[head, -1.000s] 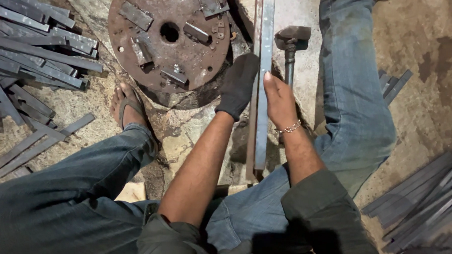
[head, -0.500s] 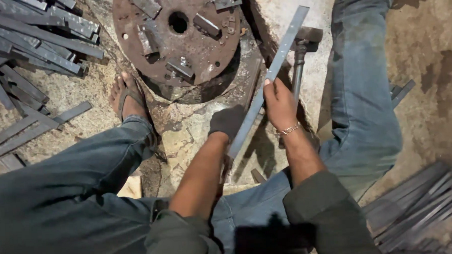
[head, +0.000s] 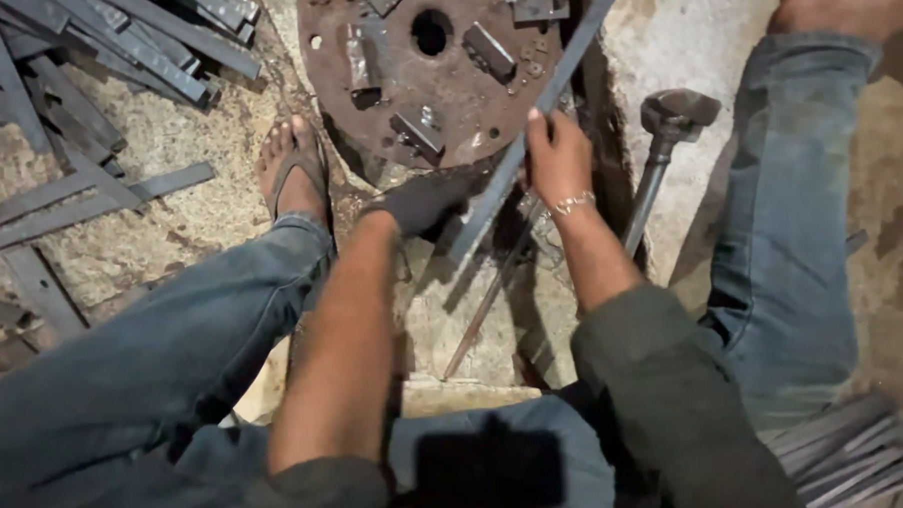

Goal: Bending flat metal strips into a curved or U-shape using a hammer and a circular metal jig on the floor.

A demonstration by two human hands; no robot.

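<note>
- Head view: we look down on a person seated on the ground, legs in blue jeans spread to left and right, stone and dirt underneath.
- The right hand (head: pixel 558 160) is bare, with a bracelet at the wrist. Its fingers are closed around a long flat steel bar (head: pixel 537 121).
- The bar runs on a slant, its far end passing out of view at the top right of centre, its near end low and left of the right hand.
- The left hand (head: pixel 425 200) wears a dark glove and lies at the near end of the bar, touching it. We cannot tell whether its fingers are wrapped around the bar or only resting against it; the glove is dark and blurred.
- Far of both hands lies a rusty round steel plate (head: pixel 435 74) with a centre hole and small blocks welded on its face. The bar crosses over its right edge.
- Right of the right hand, a sledgehammer (head: pixel 667 126) lies on pale stone, head far, handle running near.
- A thin rod (head: pixel 488 303) lies on the ground between the forearms.
- A sandalled foot (head: pixel 294 174) rests just left of the plate.
- Far left: loose flat steel strips (head: pixel 84 56) in a pile.
- Near right corner: another bundle of strips (head: pixel 849 450).
</note>
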